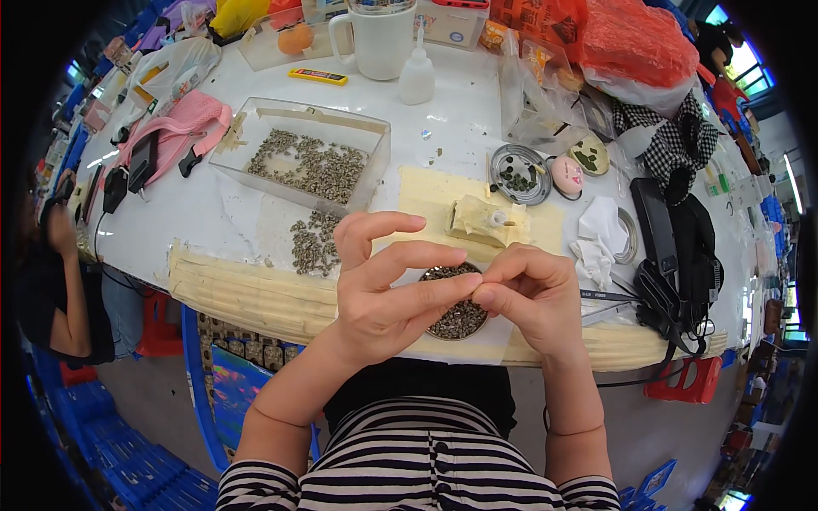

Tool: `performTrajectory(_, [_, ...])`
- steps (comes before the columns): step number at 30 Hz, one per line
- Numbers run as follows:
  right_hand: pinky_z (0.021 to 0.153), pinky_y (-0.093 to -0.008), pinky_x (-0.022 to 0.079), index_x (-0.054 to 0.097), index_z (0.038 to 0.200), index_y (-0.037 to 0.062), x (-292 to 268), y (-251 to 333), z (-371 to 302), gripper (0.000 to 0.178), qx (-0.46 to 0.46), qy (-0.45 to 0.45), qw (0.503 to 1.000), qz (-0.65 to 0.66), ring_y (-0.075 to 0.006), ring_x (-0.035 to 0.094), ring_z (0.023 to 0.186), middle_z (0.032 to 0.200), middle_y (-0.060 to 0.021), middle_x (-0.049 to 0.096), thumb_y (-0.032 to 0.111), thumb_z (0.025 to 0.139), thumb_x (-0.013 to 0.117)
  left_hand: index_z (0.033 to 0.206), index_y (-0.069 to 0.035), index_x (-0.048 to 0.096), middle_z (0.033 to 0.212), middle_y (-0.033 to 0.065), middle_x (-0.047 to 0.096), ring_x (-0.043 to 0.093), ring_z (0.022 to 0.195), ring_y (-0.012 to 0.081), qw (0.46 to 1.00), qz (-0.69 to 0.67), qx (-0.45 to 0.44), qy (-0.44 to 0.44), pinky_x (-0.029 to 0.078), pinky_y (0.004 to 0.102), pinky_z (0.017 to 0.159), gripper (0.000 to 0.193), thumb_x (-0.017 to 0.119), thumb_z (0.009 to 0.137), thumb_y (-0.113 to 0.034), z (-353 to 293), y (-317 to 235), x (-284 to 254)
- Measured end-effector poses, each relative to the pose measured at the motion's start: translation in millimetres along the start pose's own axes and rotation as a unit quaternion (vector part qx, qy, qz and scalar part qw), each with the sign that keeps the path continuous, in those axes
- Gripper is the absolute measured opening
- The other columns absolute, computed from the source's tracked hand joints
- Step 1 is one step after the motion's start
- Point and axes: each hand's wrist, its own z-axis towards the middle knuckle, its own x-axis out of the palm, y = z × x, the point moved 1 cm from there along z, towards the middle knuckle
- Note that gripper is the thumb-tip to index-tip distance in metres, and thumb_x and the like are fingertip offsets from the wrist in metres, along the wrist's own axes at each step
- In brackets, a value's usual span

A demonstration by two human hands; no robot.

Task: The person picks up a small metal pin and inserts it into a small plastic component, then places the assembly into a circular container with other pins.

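Above a round dish of small metal parts [460,320], my two hands meet at their fingertips. My left hand [383,285] has its thumb and index finger pinched together, with the other fingers raised and apart. Thumb and index finger of my right hand [535,294] are pressed together against the left fingertips. Whatever they pinch is too small to make out. Just beyond stands a tape-covered block [477,220] with a small white nozzle-like piece on top. A clear plastic box [300,153] with many small metal parts lies to the left, and a loose pile of parts [315,244] sits before it.
Farther back are a white mug [382,43], a squeeze bottle [417,75] and a yellow box [318,77]. A round tin with dark pieces [520,174] lies right of the block. Tweezers [607,295] and a black strapped pouch [656,230] are at right. Another person [64,281] sits left.
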Motion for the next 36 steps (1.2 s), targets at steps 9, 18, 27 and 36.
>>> performTrajectory(9, [0.055,-0.0243,0.049,0.074,0.089,0.0002,16,1,3,0.013,-0.285,-0.106,0.875,-0.377,-0.0126,0.062,0.061,0.078,-0.007,0.068,-0.003,0.078,0.081,0.093,-0.016,0.08,0.105,-0.0064,0.071,0.055,0.111,0.0234,0.993,0.119,0.018,-0.021,0.036,0.0404,0.094,0.028,0.084,0.065,-0.013,-1,-1,8])
performTrajectory(18, [0.053,-0.0253,0.05,0.071,0.088,0.0009,14,-6,5,0.012,-0.298,-0.101,0.862,-0.398,-0.0135,0.065,0.061,0.076,-0.007,0.067,-0.002,0.08,0.079,0.089,-0.011,0.075,0.103,-0.0059,0.069,0.056,0.113,0.0216,0.986,0.157,0.049,-0.039,0.034,0.0438,0.096,0.024,0.081,0.066,-0.015,-4,-4,13])
performTrajectory(27, [0.067,-0.0241,0.055,0.069,0.094,-0.0013,8,-4,0,0.01,-0.042,-0.052,0.991,-0.117,-0.0093,0.066,0.073,0.084,-0.0038,0.07,0.005,0.09,0.075,0.088,-0.018,0.08,0.104,-0.005,0.07,0.055,0.112,0.0261,0.994,0.107,0.018,-0.024,0.037,0.0429,0.093,0.025,0.085,0.064,-0.013,-2,-4,8])
performTrajectory(36, [0.075,-0.0242,0.056,0.066,0.103,-0.0021,-4,-4,2,0.015,0.121,0.038,0.988,0.087,-0.0106,0.068,0.083,0.092,-0.0052,0.07,0.012,0.098,0.068,0.088,-0.019,0.08,0.104,-0.0051,0.071,0.054,0.114,0.0276,0.998,0.053,0.016,-0.003,0.039,0.0417,0.092,0.026,0.087,0.064,-0.011,-1,-3,4])
